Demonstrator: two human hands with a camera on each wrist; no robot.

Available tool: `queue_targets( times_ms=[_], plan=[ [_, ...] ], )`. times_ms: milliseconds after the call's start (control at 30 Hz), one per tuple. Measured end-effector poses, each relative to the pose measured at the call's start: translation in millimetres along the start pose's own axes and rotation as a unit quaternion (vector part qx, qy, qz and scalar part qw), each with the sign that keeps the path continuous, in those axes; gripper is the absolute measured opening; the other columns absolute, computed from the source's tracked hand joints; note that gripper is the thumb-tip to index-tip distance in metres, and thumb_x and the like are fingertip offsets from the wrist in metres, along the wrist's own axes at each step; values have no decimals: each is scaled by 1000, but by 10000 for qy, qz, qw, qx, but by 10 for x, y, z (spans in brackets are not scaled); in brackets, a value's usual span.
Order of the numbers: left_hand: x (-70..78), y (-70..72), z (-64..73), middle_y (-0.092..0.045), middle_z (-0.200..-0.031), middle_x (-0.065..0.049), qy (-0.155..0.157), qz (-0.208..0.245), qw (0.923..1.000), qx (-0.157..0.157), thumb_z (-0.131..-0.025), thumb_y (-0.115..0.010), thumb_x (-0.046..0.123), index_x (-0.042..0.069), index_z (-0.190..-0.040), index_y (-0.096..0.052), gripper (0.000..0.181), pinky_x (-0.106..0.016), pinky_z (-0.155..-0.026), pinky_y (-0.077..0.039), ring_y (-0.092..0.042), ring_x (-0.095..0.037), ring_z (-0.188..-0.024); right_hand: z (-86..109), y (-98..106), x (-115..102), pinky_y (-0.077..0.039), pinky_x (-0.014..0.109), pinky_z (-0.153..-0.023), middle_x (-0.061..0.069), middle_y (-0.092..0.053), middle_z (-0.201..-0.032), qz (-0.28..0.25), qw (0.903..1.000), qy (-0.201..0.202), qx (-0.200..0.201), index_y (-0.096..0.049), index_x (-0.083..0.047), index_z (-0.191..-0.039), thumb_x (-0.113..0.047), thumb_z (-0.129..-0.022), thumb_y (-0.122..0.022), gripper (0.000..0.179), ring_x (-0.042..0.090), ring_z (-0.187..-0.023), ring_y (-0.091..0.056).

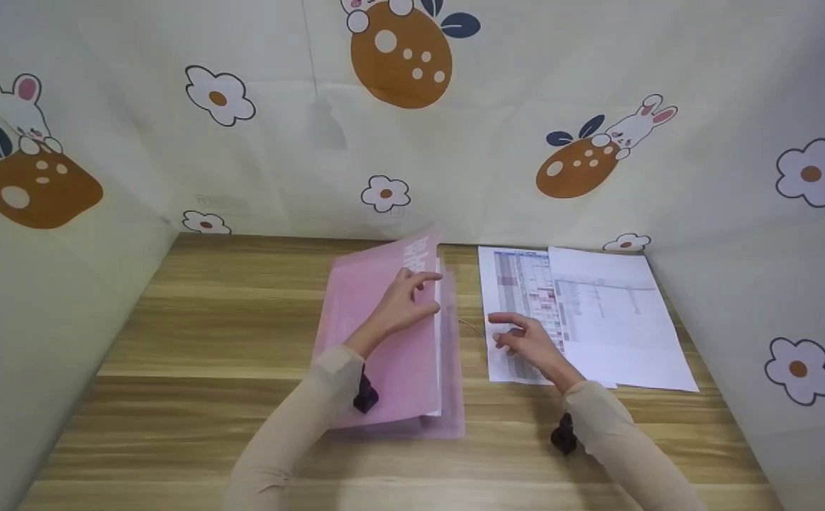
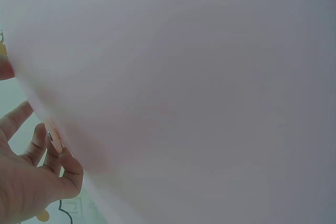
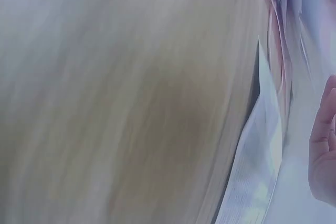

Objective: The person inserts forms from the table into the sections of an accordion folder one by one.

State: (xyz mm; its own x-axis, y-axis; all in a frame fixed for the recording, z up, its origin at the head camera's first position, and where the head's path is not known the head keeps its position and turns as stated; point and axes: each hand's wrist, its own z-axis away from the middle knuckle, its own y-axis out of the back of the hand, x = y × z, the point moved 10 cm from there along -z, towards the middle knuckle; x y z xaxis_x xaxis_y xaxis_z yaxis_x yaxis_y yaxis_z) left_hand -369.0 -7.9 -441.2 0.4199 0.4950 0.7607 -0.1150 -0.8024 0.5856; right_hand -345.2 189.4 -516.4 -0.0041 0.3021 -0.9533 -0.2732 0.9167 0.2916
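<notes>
A pink folder (image 1: 377, 305) lies at the middle of the table with its top cover slightly raised, and white sheets (image 1: 438, 355) show at its right edge. My left hand (image 1: 403, 301) is over the cover, its bent fingers touching that edge, thumb and forefinger apart. A small peach piece with a metal-looking spot (image 2: 54, 137) shows among its fingers in the left wrist view; I cannot tell what it is. My right hand (image 1: 529, 341) hovers at the left side of a printed sheet (image 1: 518, 369), fingers loosely bent. A thin cord (image 1: 470, 326) lies between folder and right hand.
A second, paler printed sheet (image 1: 618, 326) overlaps the first at the table's right side. Patterned cloth (image 1: 291, 163) walls in the wooden table (image 1: 213, 341) at the back and sides. Bare wood shows left of the folder and along the front.
</notes>
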Motion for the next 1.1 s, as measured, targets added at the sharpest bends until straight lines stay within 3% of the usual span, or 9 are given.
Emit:
queue_targets(
  times_ms=[267, 867, 1100],
  plan=[
    [-2, 1, 6, -40, -86, -5, 77, 4, 10000, -11, -68, -60, 15, 11, -117, -56, 49, -27, -60, -34, -37, -15, -69, 20, 391, 251, -43, 32, -64, 14, -53, -116, 221, 9975, -475, 480, -52, 0, -120, -4, -79, -55, 42, 19, -76, -57],
    [-11, 6, 11, -41, -87, -6, 213, 87, 9997, 4, -68, -62, 14, 12, -116, -57, 48, -28, -61, -34, -39, -17, -71, 191, 1152, 575, -44, 26, -64, 20, -48, -119, 93, 9907, -858, 1053, -43, 6, -125, -7, -82, -54, 46, 15, -79, -56],
    [-17, 7, 10, -41, -87, -7, 203, 83, 9998, -8, -69, -62, 14, 12, -116, -57, 48, -29, -62, -34, -40, -19, -73, 134, 1583, 1042, -46, 23, -59, 9, -54, -109, -159, 9867, -723, 1448, -48, 1, -122, -18, -77, -61, 51, 12, -75, -59]
  ],
)
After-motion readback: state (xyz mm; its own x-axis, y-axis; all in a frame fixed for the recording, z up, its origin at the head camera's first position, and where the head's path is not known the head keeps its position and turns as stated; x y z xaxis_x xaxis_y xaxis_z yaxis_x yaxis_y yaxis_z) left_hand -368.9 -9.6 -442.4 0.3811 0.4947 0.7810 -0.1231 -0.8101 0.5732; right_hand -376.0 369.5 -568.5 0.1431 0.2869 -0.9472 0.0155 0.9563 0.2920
